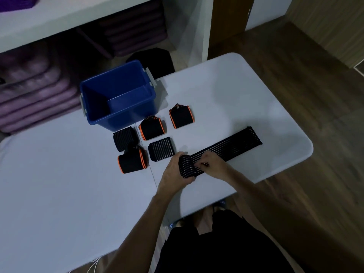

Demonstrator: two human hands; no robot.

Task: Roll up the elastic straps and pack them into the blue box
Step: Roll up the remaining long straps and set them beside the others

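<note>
Head view: I look down on a white table point(236, 91).
Left hand point(175, 172): my fingers curl round the rolled end point(187, 166) of a black ribbed strap point(230, 145), near the table's near edge.
Right hand point(211, 164): my fingertips pinch the strap just beside the roll.
Strap: its flat length runs toward the right edge.
Blue box point(118, 95): open at the far edge.
Rolled straps: five lie between box and hands, among them an orange-edged roll point(132, 161) and a ribbed roll point(161, 148).
</note>
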